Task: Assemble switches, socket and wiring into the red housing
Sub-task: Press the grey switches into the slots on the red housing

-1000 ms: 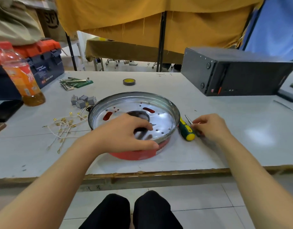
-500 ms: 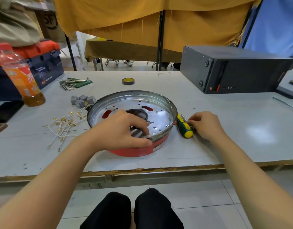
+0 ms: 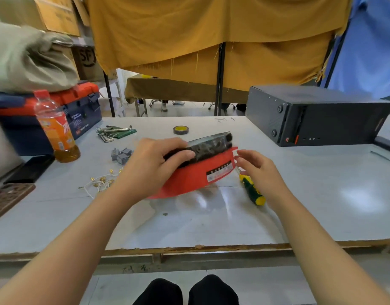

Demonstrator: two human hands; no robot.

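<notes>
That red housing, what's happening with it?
A person is working on it at a table. The left hand grips the red housing by its upper edge and holds it tipped up on its side. The right hand is open beside it, holding nothing, just above a screwdriver lying on the table. Loose wires and small grey parts wait to the left, not yet fitted.

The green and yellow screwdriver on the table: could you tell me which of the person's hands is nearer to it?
Right. The right hand hovers open just above the screwdriver, beside its handle. The left hand is further off, gripping the tilted red housing on its far side.
</notes>
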